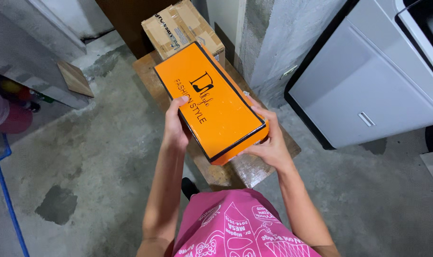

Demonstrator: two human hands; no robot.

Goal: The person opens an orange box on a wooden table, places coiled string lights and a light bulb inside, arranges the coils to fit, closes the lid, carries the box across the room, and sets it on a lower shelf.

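Note:
I hold a long orange box (211,97) with a black border and black lettering on its lid. My left hand (175,126) grips its left long side, fingers curled over the edge. My right hand (268,143) clasps the near right corner from below and the side. The box hangs tilted above a worn wooden bench (254,169), its far end pointing toward a brown cardboard box (180,26).
The cardboard box sits at the bench's far end. A white appliance (368,81) with a black edge stands at the right. A concrete wall (273,43) lies behind the bench. A red container (7,114) and a blue pipe (7,190) are at left on the stained concrete floor.

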